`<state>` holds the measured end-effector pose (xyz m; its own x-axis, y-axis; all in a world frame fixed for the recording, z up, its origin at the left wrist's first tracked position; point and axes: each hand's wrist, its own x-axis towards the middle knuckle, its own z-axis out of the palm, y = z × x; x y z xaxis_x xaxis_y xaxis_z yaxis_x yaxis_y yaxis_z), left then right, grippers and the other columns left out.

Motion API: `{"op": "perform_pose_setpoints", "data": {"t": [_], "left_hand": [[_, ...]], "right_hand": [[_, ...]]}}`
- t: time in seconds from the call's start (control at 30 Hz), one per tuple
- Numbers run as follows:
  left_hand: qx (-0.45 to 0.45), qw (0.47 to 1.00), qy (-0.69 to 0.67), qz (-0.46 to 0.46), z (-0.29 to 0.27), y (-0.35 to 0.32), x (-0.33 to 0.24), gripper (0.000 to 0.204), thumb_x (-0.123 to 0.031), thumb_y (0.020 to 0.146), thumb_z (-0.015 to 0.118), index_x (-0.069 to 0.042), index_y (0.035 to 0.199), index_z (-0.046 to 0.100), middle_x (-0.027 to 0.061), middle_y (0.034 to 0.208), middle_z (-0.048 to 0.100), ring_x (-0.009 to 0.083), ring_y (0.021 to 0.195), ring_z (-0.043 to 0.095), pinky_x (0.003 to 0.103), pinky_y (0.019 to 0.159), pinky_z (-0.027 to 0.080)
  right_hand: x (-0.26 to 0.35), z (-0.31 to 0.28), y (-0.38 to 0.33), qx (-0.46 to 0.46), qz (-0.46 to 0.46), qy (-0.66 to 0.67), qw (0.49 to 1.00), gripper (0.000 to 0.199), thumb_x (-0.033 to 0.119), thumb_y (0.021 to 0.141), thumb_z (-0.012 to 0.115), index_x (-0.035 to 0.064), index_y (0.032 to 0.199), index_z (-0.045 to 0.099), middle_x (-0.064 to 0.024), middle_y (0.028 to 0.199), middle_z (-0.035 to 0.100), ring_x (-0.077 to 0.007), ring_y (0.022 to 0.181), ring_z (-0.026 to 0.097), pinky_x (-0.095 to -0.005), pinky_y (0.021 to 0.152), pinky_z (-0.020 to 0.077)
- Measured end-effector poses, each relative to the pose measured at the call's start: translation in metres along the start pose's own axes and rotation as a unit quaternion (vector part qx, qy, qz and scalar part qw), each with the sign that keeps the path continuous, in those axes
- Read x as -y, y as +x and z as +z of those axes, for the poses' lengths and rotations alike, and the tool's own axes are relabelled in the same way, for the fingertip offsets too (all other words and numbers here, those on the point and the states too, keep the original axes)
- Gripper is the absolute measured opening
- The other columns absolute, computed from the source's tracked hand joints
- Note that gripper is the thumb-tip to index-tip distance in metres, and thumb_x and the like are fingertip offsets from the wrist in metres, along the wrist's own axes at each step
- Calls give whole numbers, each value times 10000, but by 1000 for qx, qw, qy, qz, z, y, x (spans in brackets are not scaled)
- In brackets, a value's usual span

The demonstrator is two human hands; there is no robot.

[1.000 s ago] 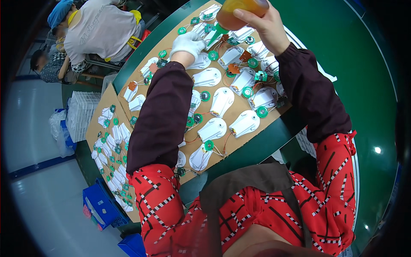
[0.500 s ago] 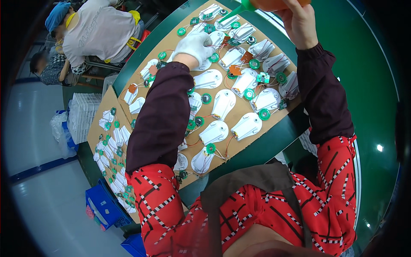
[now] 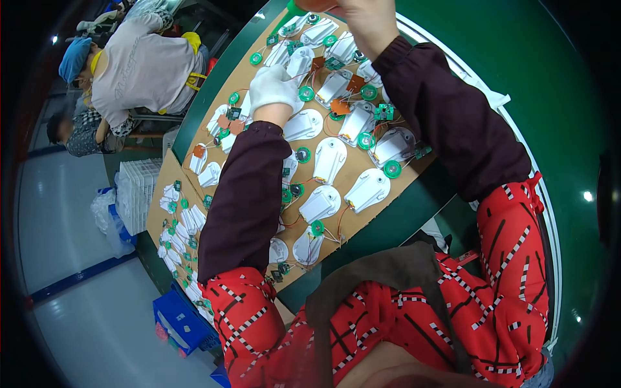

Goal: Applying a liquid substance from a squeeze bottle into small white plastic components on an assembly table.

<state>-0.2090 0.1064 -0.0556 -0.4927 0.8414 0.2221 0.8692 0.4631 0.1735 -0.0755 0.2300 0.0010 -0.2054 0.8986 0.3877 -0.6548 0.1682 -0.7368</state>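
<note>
My left hand (image 3: 273,90), in a white glove, is over the far part of the cardboard sheet with its fingers curled, beside a white plastic housing (image 3: 300,63). What those fingers hold, if anything, is hidden. My bare right hand (image 3: 370,21) is wrapped round an orange-brown squeeze bottle (image 3: 316,5) at the top edge, partly cut off. Its green nozzle (image 3: 293,9) points down to the left, above the far housings. Around both hands lie several white housings with wires, green-rimmed round parts (image 3: 306,94) and small green circuit boards (image 3: 383,112).
Housings lie in rows on the cardboard (image 3: 362,223) over a green table (image 3: 336,268). A second cardboard holds more housings (image 3: 169,252) at left. White crates (image 3: 139,194) and a blue bin (image 3: 184,317) stand beyond. Two people (image 3: 145,64) sit at the far left.
My right hand and the bottle have moved left, closer to my left hand. The left hand has shifted slightly left and down in the picture. The whole view has also shifted a little.
</note>
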Motion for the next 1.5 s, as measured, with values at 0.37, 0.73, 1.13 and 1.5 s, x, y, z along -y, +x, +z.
{"op": "perform_pose_setpoints", "data": {"t": [0.37, 0.73, 1.13, 1.5], "left_hand": [[-14, 998, -42, -50, 1, 3, 1, 187, -266, 696, 699, -108, 796, 688, 140, 791, 647, 301, 776, 628, 353, 724, 483], [19, 991, -62, -114, -7, -6, -6, 201, -324, 722, 654, -145, 793, 710, 119, 788, 662, 299, 777, 634, 360, 718, 486], [1, 998, 15, -69, -4, -17, 18, 212, -344, 699, 696, -164, 808, 723, 135, 800, 667, 299, 784, 639, 363, 724, 494], [106, 977, -99, -159, -10, -12, 21, 290, -308, 771, 609, -94, 942, 705, 132, 881, 679, 241, 822, 649, 323, 753, 487]], "right_hand": [[-51, 18, 0, -109, 357, 264, 889, 548, 382, 778, 689, 122, 1189, 435, -101, 920, 550, -269, 822, 584, -457, 622, 491], [-93, 29, -14, -139, 356, 161, 910, 609, 388, 825, 636, 88, 1273, 354, -142, 1216, 474, -367, 1061, 532, -725, 952, 180], [-19, 26, -11, 15, 324, 39, 945, 443, 312, 792, 688, 100, 1142, 518, -88, 1027, 598, -215, 808, 611, -368, 605, 484], [-12, -1, -11, 171, 68, -100, 978, 512, 134, 759, 720, 2, 1193, 481, -103, 1108, 586, -176, 1015, 557, -320, 895, 430]]}}
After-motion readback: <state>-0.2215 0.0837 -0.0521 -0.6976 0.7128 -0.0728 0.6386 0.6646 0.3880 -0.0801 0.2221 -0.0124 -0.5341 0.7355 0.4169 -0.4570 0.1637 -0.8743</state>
